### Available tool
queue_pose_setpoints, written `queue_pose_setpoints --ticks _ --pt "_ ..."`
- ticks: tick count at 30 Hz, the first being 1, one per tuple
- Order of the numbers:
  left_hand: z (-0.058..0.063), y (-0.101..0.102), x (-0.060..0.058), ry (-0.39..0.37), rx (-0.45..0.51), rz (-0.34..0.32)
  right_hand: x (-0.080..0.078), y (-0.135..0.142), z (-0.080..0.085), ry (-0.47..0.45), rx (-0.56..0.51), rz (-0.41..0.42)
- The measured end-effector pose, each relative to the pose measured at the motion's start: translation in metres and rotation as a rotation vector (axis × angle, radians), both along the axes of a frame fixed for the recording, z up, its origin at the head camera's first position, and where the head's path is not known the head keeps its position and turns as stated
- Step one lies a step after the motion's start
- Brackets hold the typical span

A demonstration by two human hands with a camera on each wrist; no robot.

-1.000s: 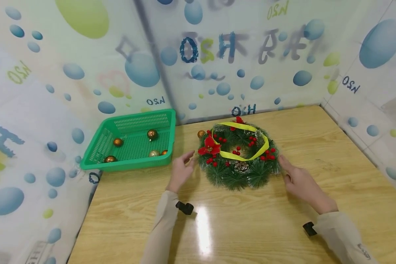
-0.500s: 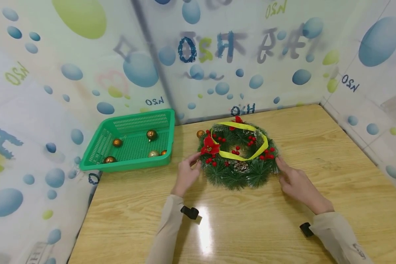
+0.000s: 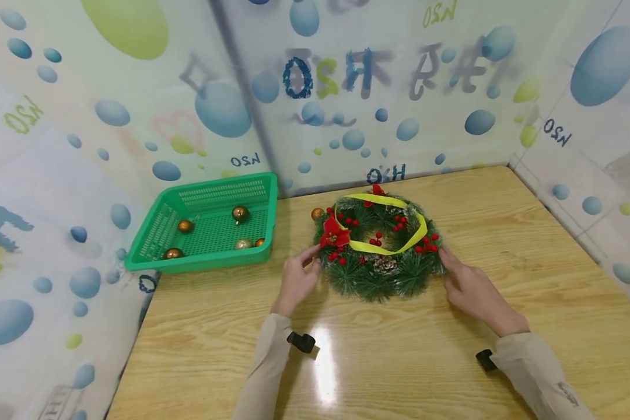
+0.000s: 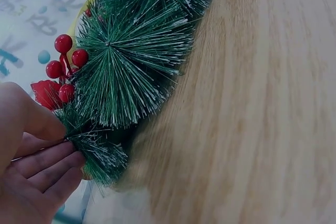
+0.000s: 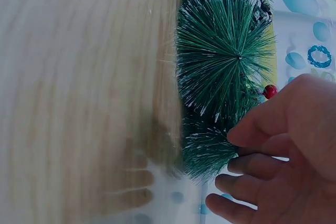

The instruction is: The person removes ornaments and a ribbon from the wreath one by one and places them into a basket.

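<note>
A green Christmas wreath (image 3: pixel 364 283) lies on the wooden table, dressed with red berries, pine cones and red flowers. Across its top runs a loop of yellow ribbon (image 3: pixel 380 249). At the wreath's left side, my left hand (image 3: pixel 298 280) pinches the outer greenery between thumb and fingers, just below a red flower (image 3: pixel 334 233). My right hand (image 3: pixel 475 294) holds the opposite edge; in the right wrist view its thumb and index finger meet at the needles (image 5: pixel 207 148), while the other fingers are loosely bent. Parts of the fingertips are hidden by the greenery.
To the left stands a green plastic basket (image 3: pixel 199 267) with several gold and bronze baubles inside. One orange-gold bauble (image 3: pixel 317 214) rests on the table by the wreath's far left edge. Printed wall sheets (image 3: pixel 346 105) border the table (image 3: pixel 399 350) at the back and sides.
My left hand has moved right from beside the wreath and taken hold of its left edge. The right hand has shifted slightly inward against the right edge. The wreath has stayed in place.
</note>
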State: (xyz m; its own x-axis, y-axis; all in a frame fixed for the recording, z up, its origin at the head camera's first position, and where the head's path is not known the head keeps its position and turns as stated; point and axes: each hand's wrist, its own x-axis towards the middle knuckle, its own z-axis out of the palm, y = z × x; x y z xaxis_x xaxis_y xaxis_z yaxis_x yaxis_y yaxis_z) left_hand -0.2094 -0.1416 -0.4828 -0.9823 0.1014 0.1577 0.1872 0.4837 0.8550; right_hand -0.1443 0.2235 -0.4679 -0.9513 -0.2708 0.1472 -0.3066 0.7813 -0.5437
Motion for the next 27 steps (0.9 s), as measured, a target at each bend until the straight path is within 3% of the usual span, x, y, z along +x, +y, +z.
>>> queue_pose_setpoints --ticks 11,27 --pt "0.002 -0.003 0.011 0.073 -0.066 -0.060 -0.010 0.002 0.007 -0.045 0.017 0.008" --pt "0.003 0.003 0.039 0.063 -0.111 -0.110 -0.030 0.010 0.012 -0.109 0.054 0.038"
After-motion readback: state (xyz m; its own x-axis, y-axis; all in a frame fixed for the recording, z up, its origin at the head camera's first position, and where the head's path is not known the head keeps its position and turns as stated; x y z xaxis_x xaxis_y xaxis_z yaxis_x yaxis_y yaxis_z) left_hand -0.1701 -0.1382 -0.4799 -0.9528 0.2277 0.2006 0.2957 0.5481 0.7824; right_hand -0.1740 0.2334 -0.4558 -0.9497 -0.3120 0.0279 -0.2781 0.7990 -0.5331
